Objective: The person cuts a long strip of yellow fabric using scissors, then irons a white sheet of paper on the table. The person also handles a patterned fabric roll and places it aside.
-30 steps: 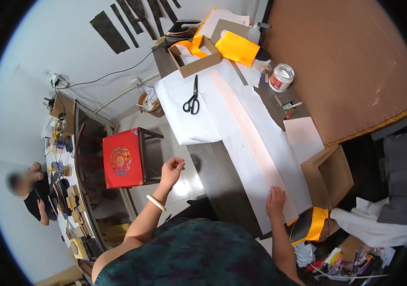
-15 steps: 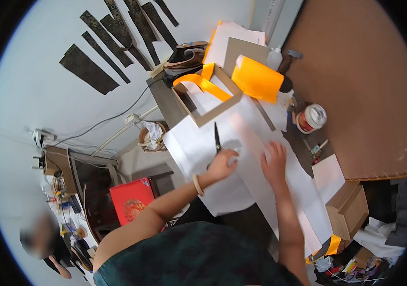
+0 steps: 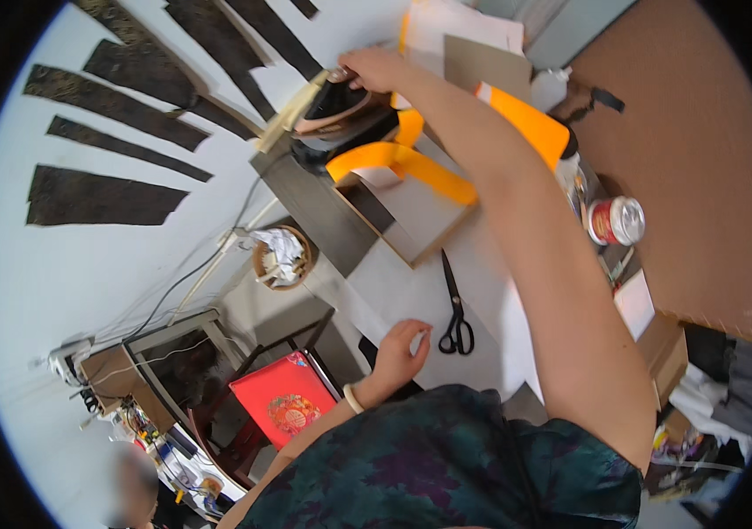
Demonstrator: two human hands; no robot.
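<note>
My right hand [image 3: 374,69] reaches across to the far end of the worktable, its fingers wrapped round the handle of a dark clothes iron [image 3: 334,125] by the wall. Near my body, my left hand [image 3: 398,357] hovers with loosely bent fingers, open and holding nothing. Just right of it, black scissors [image 3: 454,304] lie on white paper [image 3: 394,286], blades pointing away. A shallow cardboard frame [image 3: 442,244] stands between the scissors and the iron, with an orange ribbon-like strip [image 3: 398,161] looped over its edge.
Orange fabric [image 3: 530,123], a white bottle [image 3: 550,88] and a red-labelled jar [image 3: 616,220] lie to the right, before a brown board [image 3: 711,176]. Dark cut strips [image 3: 103,196] hang on the left wall. Below are a waste basket [image 3: 282,257] and a red box [image 3: 286,397]. Another person sits lower left.
My right hand has gone from the paper to the iron's handle. My left hand has let go of the scissors and drawn back toward my body. The view has shifted.
</note>
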